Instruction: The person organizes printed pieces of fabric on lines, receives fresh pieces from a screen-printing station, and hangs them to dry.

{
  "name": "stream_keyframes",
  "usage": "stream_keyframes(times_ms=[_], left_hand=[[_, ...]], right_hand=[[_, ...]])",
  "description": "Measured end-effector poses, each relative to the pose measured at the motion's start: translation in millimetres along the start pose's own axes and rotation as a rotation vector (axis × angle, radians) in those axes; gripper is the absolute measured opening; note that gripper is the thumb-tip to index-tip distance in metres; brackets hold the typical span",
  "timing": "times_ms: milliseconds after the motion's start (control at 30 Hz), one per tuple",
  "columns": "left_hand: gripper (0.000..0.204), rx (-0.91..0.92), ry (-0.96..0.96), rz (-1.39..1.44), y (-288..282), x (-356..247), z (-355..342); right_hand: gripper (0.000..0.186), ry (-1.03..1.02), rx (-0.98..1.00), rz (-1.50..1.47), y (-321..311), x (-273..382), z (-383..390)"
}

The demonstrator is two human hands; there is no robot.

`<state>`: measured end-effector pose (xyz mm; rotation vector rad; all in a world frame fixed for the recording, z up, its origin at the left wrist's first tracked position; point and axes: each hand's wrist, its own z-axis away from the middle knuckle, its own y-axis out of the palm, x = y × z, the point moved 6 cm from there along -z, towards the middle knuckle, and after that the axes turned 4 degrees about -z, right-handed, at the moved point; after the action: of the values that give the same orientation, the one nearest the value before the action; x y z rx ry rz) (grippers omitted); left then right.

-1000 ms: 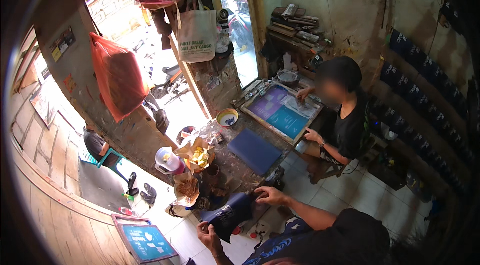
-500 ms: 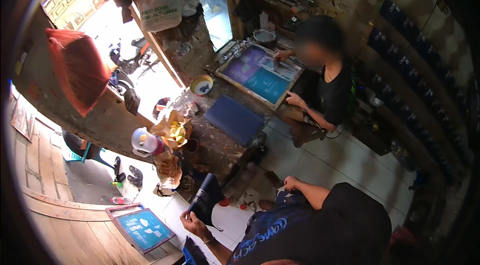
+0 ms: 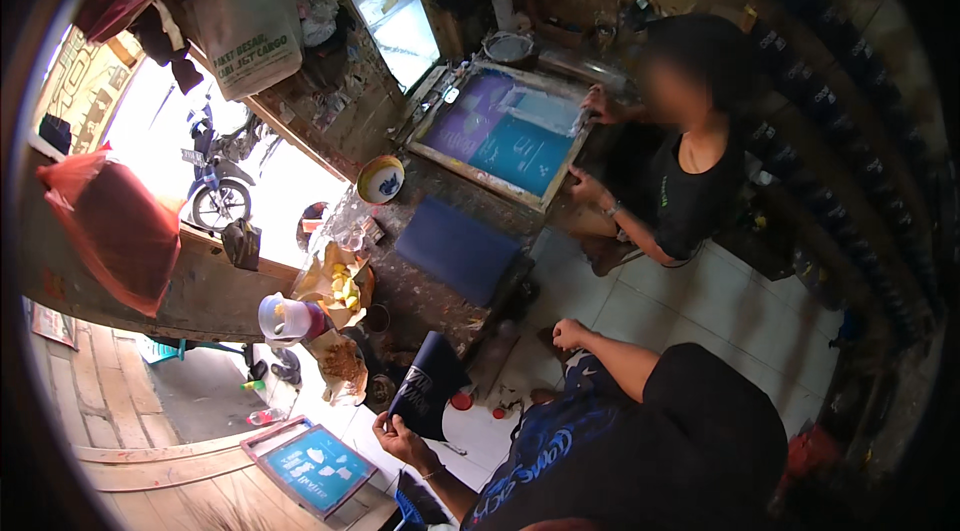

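Note:
My left hand point(image 3: 403, 441) grips the lower edge of a dark navy flat piece point(image 3: 432, 386) with pale printing, held up beside the table's near end. It looks like folded fabric or a pouch; I cannot tell which. My right hand point(image 3: 572, 334) is curled closed above my leg; whatever might be inside it is hidden. On the worktable point(image 3: 375, 246) lies a larger plain navy sheet point(image 3: 458, 249). Beyond that, a co-worker point(image 3: 690, 151) sits with both hands on a wooden-framed printing screen point(image 3: 530, 153) with purple and teal areas.
A bowl point(image 3: 380, 179), an opened paper packet of yellow food point(image 3: 343, 291) and a plastic jug point(image 3: 283, 318) stand along the table's left side. Another teal screen point(image 3: 312, 468) leans low at left. A red bag point(image 3: 115, 231) hangs there. Printed navy pieces point(image 3: 815, 71) line the right wall.
The view has shifted. The co-worker's far hand has moved to the right edge of the screen. My left hand still holds the navy piece, now turned slightly; my right stays closed.

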<state>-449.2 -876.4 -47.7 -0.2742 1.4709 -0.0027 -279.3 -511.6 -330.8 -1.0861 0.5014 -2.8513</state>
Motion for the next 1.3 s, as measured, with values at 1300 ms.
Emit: stream_keyframes(times_ms=[1300], left_hand=[[0.018, -0.529, -0.082, -0.309, -57, -35, 91]], right_hand=[[0.024, 0.265, -0.318, -1.664, -21, 134, -211]])
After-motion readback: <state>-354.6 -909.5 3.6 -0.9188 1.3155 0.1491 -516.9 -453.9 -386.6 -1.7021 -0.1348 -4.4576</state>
